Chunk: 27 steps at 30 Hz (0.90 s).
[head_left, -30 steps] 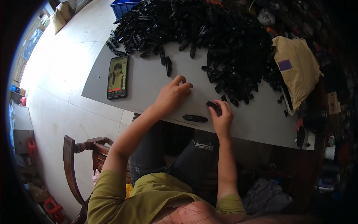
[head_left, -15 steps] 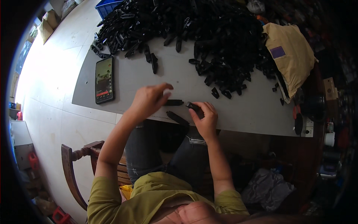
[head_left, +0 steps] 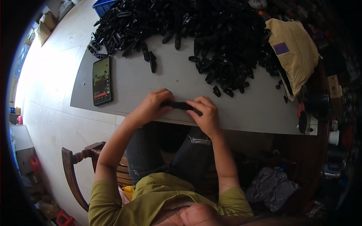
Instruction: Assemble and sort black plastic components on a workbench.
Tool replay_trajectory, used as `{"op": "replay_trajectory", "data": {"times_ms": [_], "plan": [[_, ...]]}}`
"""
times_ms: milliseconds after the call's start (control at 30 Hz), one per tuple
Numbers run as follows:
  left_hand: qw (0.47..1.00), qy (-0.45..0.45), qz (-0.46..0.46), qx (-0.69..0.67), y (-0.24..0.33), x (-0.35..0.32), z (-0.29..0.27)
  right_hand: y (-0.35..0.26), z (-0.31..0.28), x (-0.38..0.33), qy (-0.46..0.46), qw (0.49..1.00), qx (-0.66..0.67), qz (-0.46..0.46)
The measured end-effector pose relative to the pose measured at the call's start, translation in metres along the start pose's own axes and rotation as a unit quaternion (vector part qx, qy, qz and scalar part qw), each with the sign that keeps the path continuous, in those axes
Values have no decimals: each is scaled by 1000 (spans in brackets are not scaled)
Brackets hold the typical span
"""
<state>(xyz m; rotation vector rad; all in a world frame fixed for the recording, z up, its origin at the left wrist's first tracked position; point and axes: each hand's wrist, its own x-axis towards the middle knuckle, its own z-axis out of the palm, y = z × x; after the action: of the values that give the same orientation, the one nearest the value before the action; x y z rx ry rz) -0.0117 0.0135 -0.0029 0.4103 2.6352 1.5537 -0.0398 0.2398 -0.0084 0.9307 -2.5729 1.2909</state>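
Since half a second ago, the left hand [head_left: 154,106] has come down onto an elongated black part [head_left: 181,106] at the frame's centre. Its fingers and thumb now pinch the left end, while the right hand [head_left: 205,113] pinches the right end, near the table's [head_left: 245,113] front edge. A smartphone [head_left: 102,81] lies left of centre; a black-part heap [head_left: 169,22] fills the upper middle.

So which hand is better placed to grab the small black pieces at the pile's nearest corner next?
Probably your right hand: those small pieces lie beyond it, farther from your left hand, though both hold a black part.
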Motion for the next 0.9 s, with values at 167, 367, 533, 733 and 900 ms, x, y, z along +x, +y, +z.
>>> {"op": "replay_trajectory", "data": {"times_ms": [167,367,533,733,900], "plan": [[998,-35,30,-53,-12,6,-8,9,-4,6,-22,1000,10,-12],[997,-55,26,-43,-8,9,-12,14,-5,4,-56,995,81,27],[997,-57,25,-45,-9,9,-13,11,-7,7,-66,997,22,-24],[997,-50,40,-32,-12,10,-11,15,-3,14,-77,996,45,-17],[998,-34,46,-22,-10,8,-10,15,-2,11,-62,995,74,6]]}}
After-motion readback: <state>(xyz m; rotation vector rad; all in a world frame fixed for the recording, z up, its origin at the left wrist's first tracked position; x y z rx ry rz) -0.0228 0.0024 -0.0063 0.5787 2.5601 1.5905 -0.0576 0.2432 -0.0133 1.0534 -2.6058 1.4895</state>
